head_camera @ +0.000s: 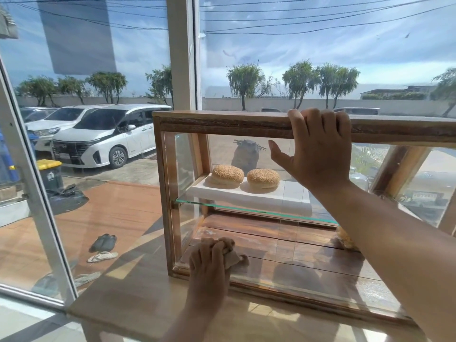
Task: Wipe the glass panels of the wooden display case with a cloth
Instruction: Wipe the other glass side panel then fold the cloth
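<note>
The wooden display case [222,124] stands on a pale wooden table [138,299] in front of a big window. My left hand [209,265] presses a crumpled beige cloth [233,257] against the lower left corner of the front glass panel [283,243]. My right hand [318,149] grips the case's top front rail, fingers over the top and thumb spread in front of the glass. Inside, two sesame buns [228,175] lie on a white board [291,196] on a glass shelf.
Another bun [346,239] lies on the case's wooden floor at the right, partly hidden by my right forearm. The window frame [181,53] rises right behind the case. The table's left edge is near the case's left side. Parked cars and sandals are outside.
</note>
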The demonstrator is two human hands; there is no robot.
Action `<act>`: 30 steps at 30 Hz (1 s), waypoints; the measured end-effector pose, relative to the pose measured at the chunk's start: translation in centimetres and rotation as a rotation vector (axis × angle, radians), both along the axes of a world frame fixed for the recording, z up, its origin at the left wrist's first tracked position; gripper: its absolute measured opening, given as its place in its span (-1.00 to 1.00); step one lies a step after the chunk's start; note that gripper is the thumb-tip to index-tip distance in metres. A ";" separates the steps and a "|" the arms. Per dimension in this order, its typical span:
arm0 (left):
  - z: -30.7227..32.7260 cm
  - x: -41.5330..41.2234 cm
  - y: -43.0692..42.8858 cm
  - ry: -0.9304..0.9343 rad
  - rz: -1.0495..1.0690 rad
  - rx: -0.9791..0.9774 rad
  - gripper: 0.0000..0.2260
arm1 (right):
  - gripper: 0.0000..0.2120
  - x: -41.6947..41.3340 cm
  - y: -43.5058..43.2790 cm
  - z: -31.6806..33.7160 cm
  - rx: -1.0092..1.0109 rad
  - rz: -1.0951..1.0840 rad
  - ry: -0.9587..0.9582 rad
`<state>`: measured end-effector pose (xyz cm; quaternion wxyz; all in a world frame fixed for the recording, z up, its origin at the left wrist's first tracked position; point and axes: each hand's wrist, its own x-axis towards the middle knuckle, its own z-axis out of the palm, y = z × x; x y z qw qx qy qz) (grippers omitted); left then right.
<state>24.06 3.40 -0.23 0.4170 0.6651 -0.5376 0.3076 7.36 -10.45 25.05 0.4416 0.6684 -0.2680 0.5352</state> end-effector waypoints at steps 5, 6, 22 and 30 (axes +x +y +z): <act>16.2 -1.4 -3.0 -0.021 -0.071 -0.385 -0.66 | -0.46 0.0 0.0 0.0 -0.002 -0.015 0.001; 18.8 -1.2 -3.4 -0.061 -0.047 -0.390 -0.63 | -0.45 0.0 -0.1 -0.1 -0.003 -0.020 -0.001; 12.1 0.0 -3.6 -0.192 0.086 -0.186 -0.61 | -0.45 -1.3 -0.2 0.1 0.060 0.005 0.128; -2.8 -1.0 -1.8 -0.244 0.104 0.192 -0.61 | -0.32 -6.7 -2.0 1.6 0.033 -0.057 0.258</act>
